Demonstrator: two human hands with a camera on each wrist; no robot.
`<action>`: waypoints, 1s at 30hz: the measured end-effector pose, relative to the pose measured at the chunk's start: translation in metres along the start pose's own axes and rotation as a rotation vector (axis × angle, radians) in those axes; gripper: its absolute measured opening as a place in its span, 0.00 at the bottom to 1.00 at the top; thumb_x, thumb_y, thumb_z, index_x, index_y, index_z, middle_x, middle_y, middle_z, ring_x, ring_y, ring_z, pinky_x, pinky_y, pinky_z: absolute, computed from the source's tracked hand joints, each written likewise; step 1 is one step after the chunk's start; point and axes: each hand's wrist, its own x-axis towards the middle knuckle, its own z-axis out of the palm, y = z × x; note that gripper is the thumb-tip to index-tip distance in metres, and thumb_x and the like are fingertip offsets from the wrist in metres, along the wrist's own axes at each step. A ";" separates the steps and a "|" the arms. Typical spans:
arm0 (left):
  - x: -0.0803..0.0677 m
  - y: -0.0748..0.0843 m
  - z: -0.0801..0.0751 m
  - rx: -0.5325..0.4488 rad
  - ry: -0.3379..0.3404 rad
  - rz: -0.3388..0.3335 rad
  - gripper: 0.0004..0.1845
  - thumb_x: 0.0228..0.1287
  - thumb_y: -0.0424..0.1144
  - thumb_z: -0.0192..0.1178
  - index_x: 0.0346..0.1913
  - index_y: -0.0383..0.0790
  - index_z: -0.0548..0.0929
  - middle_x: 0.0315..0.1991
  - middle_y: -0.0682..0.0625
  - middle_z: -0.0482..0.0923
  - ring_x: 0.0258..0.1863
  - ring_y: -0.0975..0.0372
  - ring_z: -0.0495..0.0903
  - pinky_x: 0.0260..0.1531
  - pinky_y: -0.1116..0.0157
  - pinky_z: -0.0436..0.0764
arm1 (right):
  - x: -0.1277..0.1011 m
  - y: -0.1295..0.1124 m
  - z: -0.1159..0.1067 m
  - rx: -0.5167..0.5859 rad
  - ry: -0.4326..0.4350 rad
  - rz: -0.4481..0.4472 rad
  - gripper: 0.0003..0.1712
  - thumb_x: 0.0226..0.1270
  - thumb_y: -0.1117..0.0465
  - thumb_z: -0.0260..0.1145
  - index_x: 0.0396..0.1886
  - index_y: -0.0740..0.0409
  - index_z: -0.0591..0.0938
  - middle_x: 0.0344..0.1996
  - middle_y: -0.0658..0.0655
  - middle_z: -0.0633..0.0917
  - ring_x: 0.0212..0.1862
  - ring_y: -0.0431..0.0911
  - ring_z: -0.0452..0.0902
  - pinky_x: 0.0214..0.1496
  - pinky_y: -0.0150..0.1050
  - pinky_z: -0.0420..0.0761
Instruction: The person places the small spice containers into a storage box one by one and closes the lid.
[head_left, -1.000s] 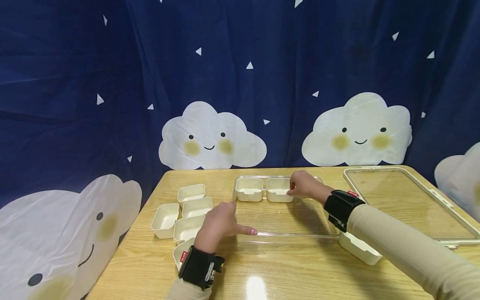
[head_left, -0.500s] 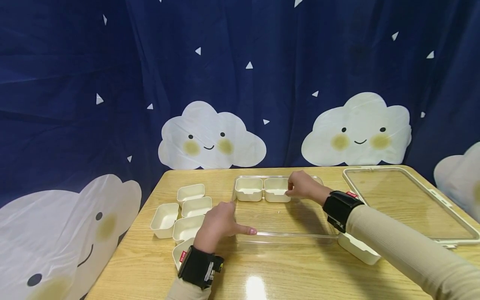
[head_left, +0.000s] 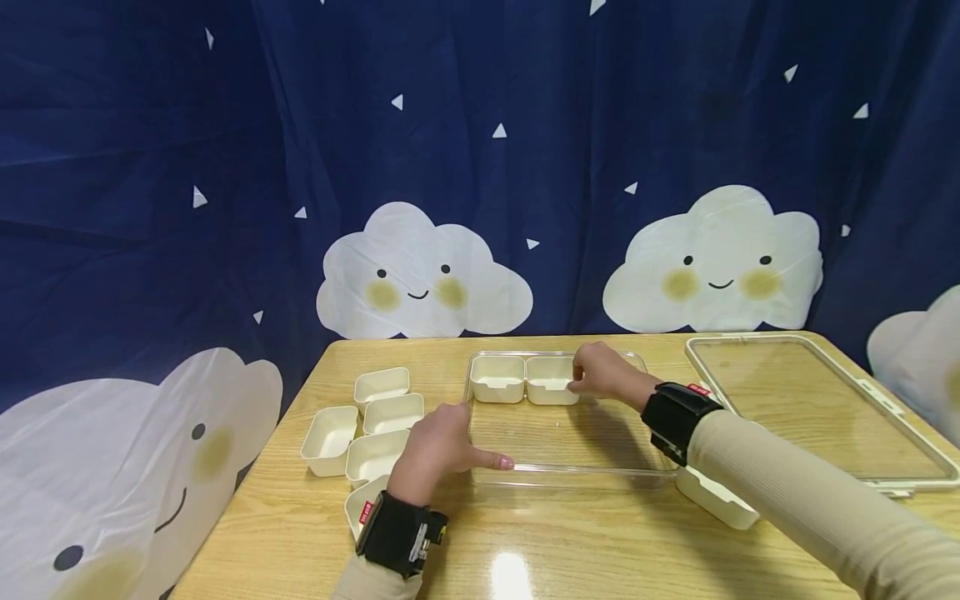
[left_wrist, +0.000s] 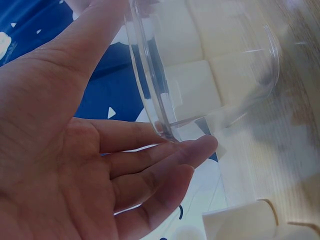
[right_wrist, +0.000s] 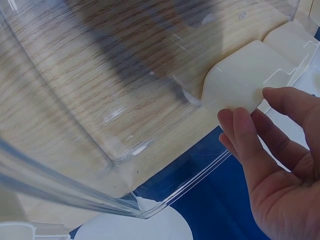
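Note:
A clear rectangular box [head_left: 570, 471] stands on the table, two cream bins side by side along its back wall. My right hand [head_left: 606, 371] pinches the right-hand bin [head_left: 552, 393] at its right wall; in the right wrist view, fingers and thumb meet at the bin's edge [right_wrist: 240, 75]. Just to its left sits the other cream bin [head_left: 498, 390]. At the box's front left corner, my left hand [head_left: 442, 442] rests with its thumb stretched along the front rim. The left wrist view shows its loosely extended fingers [left_wrist: 142, 185] against the outside of the clear wall.
Several cream bins [head_left: 327, 446] stand grouped on the table left of the box. Under my right forearm lies a longer cream bin [head_left: 716, 498]. A clear lid with a white frame [head_left: 877, 392] lies at the right. Behind the table hangs a dark blue cloud-print curtain [head_left: 450, 150].
The bin in my right hand has slid a little left, closing the gap to the other bin. My left hand has stayed in place.

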 end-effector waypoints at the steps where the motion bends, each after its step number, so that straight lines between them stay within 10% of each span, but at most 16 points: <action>1: 0.000 0.000 0.000 0.001 0.001 0.001 0.36 0.36 0.65 0.81 0.30 0.39 0.76 0.22 0.51 0.72 0.23 0.59 0.72 0.23 0.60 0.73 | 0.000 0.000 0.000 -0.001 0.001 0.001 0.09 0.58 0.65 0.75 0.21 0.63 0.86 0.21 0.53 0.84 0.25 0.45 0.75 0.34 0.42 0.80; 30: 0.001 -0.001 0.000 0.019 0.005 0.006 0.36 0.35 0.66 0.81 0.31 0.39 0.77 0.24 0.50 0.75 0.25 0.59 0.74 0.25 0.59 0.76 | -0.001 -0.006 0.001 -0.018 0.019 0.003 0.11 0.58 0.66 0.74 0.19 0.62 0.84 0.20 0.53 0.83 0.26 0.45 0.74 0.34 0.41 0.78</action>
